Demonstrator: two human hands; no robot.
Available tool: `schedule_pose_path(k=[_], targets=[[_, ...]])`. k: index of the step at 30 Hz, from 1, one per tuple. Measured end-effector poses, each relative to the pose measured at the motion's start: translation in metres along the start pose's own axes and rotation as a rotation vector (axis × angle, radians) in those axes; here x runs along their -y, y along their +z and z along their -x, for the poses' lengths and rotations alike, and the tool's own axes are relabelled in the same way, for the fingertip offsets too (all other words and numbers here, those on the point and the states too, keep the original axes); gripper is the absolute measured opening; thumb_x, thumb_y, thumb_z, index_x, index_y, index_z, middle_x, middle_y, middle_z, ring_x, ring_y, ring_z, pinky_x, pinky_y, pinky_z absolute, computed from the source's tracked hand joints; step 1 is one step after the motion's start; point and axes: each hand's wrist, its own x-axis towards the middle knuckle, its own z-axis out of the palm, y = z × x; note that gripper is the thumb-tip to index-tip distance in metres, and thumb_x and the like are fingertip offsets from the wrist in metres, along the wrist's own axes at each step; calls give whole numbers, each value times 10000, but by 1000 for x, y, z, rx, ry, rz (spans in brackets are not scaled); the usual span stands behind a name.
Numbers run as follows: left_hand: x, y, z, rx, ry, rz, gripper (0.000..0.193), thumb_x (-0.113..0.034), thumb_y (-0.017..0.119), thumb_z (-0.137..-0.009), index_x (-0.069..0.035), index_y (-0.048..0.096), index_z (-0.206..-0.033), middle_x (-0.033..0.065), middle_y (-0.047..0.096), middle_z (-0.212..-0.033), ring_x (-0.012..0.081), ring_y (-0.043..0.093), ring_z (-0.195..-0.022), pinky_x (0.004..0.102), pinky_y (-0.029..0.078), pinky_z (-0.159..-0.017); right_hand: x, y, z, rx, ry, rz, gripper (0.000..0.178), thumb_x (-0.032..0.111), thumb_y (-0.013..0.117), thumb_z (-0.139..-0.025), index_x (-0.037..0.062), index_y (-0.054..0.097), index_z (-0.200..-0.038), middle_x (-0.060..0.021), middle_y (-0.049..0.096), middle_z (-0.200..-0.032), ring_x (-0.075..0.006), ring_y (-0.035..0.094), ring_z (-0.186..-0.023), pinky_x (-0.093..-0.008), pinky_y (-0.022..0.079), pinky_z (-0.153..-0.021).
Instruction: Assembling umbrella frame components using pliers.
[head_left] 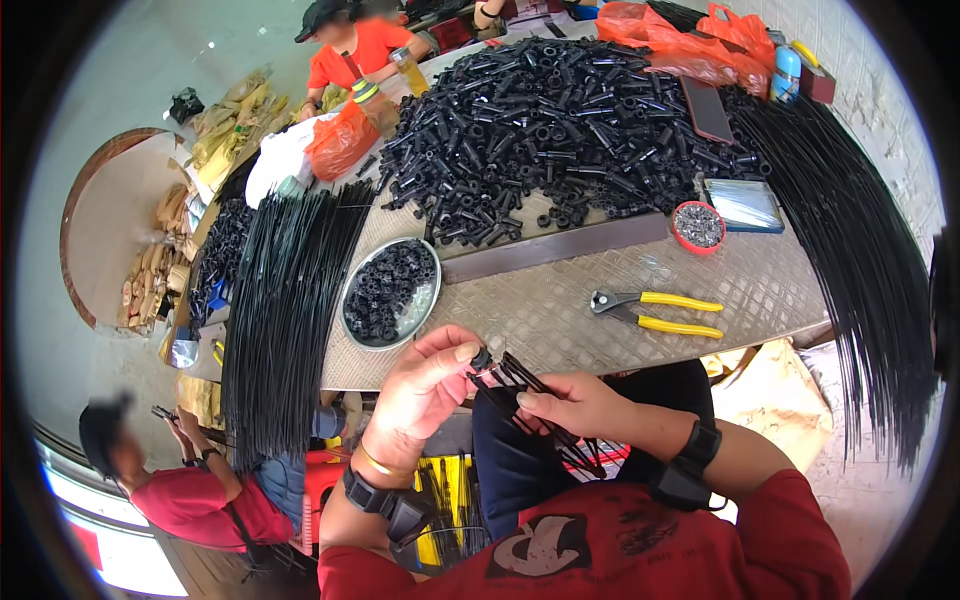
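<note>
Over my lap, my left hand [418,382] pinches a small black plastic ring-shaped part [482,358] between thumb and fingertips. Thin black ribs [515,383], like umbrella ribs, fan out from that part toward my right hand [585,405]. My right thumb and fingers are closed around them, and their lower ends hang below. How the ribs join the ring is too small to make out. Yellow-handled cutting pliers [615,301] lie on the table [510,315] beyond my right hand. Past my left hand stands a metal bowl [426,318] with small black rings in it.
A long bar [560,248] borders a big heap of black tubular parts [540,130]. Long black rods overhang the table at left [290,300] and right [840,230]. A red bowl [677,236] holds small metal bits. Co-workers sit at far left [215,500] and back [345,68].
</note>
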Motion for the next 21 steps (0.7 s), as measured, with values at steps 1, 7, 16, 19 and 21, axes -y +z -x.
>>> schedule_pose_path(k=[1,7,16,19,21], targets=[[1,1,0,-12,-7,6,172,-100,598,-877,5,579,-1012,106,650,-860,193,650,-772,311,517,-728,0,-1,1,-4,8,1,357,372,530,-936,36,590,-833,20,563,-693,-54,502,-619,-216,419,-579],[2,9,1,-70,-7,-23,167,-101,604,-875,18,603,-993,103,657,-860,195,651,-757,321,527,-705,-7,-2,3,-36,1,-2,356,367,535,-933,32,600,-830,22,578,-691,-52,515,-624,-223,425,-566],[6,9,5,-138,77,-47,154,-86,631,-861,18,617,-973,95,662,-857,187,648,-755,308,525,-684,-8,-1,2,-77,-64,114,355,368,544,-926,37,598,-811,28,565,-648,-49,509,-602,-233,419,-554],[6,13,8,-163,108,-75,163,-91,644,-853,18,624,-973,86,664,-856,164,640,-760,290,519,-684,-1,0,4,-78,-59,172,355,364,546,-925,37,597,-799,23,561,-637,-52,507,-600,-239,415,-555],[7,11,10,-183,112,-133,175,-101,652,-849,19,629,-975,83,665,-860,153,632,-750,276,512,-681,-2,0,4,-84,-77,181,353,363,547,-925,38,596,-796,20,560,-634,-54,503,-600,-241,414,-557]])
